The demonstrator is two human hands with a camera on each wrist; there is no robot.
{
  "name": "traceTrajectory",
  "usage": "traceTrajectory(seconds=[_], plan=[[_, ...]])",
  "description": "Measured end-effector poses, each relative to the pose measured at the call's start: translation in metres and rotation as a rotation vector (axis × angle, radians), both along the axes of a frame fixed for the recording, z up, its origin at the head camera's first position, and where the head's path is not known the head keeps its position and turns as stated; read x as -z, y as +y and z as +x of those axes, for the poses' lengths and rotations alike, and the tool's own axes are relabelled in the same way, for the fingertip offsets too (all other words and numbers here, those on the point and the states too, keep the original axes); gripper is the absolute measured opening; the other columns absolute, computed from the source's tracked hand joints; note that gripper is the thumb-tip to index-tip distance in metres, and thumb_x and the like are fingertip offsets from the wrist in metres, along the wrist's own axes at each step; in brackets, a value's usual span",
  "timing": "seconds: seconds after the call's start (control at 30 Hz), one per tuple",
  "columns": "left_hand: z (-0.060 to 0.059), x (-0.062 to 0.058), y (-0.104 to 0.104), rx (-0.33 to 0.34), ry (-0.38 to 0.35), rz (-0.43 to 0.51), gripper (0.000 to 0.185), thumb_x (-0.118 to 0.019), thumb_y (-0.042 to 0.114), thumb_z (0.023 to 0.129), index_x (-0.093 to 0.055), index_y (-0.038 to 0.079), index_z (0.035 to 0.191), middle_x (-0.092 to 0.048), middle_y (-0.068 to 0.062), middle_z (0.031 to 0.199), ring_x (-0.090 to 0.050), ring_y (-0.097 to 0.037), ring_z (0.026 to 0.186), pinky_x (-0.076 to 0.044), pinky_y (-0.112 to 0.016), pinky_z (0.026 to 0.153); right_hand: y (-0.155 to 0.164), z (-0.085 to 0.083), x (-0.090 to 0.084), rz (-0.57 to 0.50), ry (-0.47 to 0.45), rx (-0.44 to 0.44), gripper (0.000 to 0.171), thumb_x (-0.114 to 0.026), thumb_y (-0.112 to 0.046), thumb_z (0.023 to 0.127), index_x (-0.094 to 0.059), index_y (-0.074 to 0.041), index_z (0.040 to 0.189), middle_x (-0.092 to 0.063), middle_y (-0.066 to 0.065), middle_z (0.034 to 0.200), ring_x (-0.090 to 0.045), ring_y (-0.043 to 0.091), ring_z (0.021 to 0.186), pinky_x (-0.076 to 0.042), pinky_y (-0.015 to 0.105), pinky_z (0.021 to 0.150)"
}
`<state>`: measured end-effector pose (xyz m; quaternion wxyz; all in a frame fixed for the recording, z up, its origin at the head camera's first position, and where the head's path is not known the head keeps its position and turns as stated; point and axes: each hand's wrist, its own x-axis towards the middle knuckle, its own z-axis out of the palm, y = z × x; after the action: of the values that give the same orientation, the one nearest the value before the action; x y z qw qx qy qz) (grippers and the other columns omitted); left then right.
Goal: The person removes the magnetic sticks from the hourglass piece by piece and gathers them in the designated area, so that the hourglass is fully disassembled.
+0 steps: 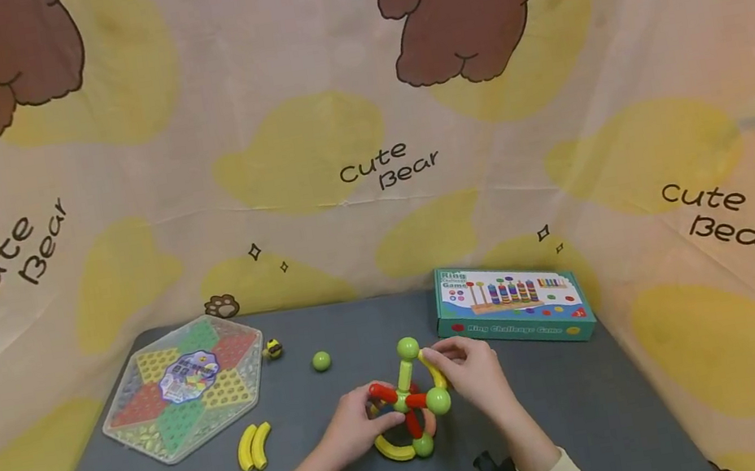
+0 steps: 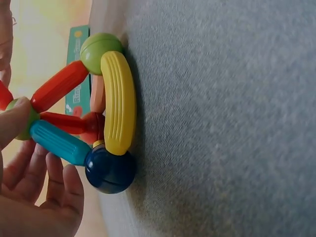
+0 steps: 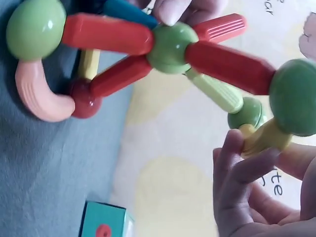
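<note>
A toy structure (image 1: 408,405) of coloured rods and balls stands on the grey table (image 1: 599,414). My left hand (image 1: 369,418) grips it from the left, thumb on the green hub ball (image 3: 173,47) where the red rods (image 3: 106,32) and a teal rod (image 2: 59,143) meet. At its base lie a yellow curved rod (image 2: 118,101), a dark blue ball (image 2: 109,170) and a pink curved piece (image 3: 39,94). My right hand (image 1: 442,361) pinches another yellow curved rod (image 3: 266,138) that runs from the top green ball (image 1: 408,348) down to a side green ball (image 1: 437,400).
A hexagonal board game (image 1: 182,382) lies at the back left, a teal ring game box (image 1: 510,303) at the back right. A loose green ball (image 1: 321,360) and two yellow curved rods (image 1: 254,446) lie left of the structure. A bear-print cloth surrounds the table.
</note>
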<state>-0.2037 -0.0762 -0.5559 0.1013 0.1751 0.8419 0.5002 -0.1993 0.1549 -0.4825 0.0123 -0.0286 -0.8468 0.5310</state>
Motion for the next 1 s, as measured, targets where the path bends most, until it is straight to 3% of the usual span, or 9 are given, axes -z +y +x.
traceTrajectory(seconds=[0.17,0.33,0.57,0.83,1.0], plan=[[0.002,0.0,0.004,-0.011,0.021,0.018,0.034,-0.081,0.034,0.086,-0.07,0.018,0.114,-0.071,0.006,0.1,-0.06,-0.02,0.088,-0.048,-0.033,0.078,0.004,0.008,0.002,-0.047,-0.026,-0.045,0.037,-0.072,-0.041,0.093,-0.076,-0.013,0.116,-0.076,0.003,0.101,-0.066,0.017,0.087,-0.057,0.03,0.077],[0.005,0.001,0.007,-0.024,0.069,0.004,0.035,-0.081,0.035,0.085,-0.069,0.017,0.113,-0.07,0.0,0.093,-0.057,-0.015,0.075,-0.046,-0.027,0.068,0.006,0.015,0.003,-0.051,-0.05,-0.111,0.042,-0.066,-0.044,0.096,-0.07,-0.02,0.131,-0.072,0.004,0.122,-0.066,0.019,0.103,-0.056,0.037,0.09],[0.009,0.002,0.011,-0.044,0.087,-0.011,0.034,-0.081,0.036,0.086,-0.069,0.018,0.113,-0.07,0.0,0.09,-0.051,-0.009,0.06,-0.045,-0.024,0.057,0.004,0.016,0.003,0.012,-0.053,-0.118,0.05,-0.063,-0.048,0.097,-0.064,-0.019,0.138,-0.067,0.009,0.108,-0.055,0.021,0.088,-0.046,0.031,0.067],[0.017,-0.001,0.02,-0.105,0.146,-0.031,0.034,-0.083,0.033,0.084,-0.069,0.015,0.11,-0.072,0.0,0.094,-0.051,-0.006,0.059,-0.047,-0.023,0.056,0.006,0.02,-0.001,-0.027,-0.049,-0.057,0.051,-0.07,-0.047,0.092,-0.067,-0.014,0.131,-0.07,0.005,0.11,-0.061,0.019,0.09,-0.055,0.027,0.074],[0.023,-0.001,0.027,-0.142,0.191,-0.024,0.032,-0.084,0.029,0.083,-0.069,0.014,0.107,-0.071,0.002,0.091,-0.054,-0.007,0.065,-0.048,-0.022,0.058,0.01,0.022,-0.002,-0.063,-0.046,-0.067,0.047,-0.074,-0.043,0.091,-0.069,-0.013,0.128,-0.073,0.004,0.108,-0.066,0.018,0.092,-0.058,0.031,0.077]])
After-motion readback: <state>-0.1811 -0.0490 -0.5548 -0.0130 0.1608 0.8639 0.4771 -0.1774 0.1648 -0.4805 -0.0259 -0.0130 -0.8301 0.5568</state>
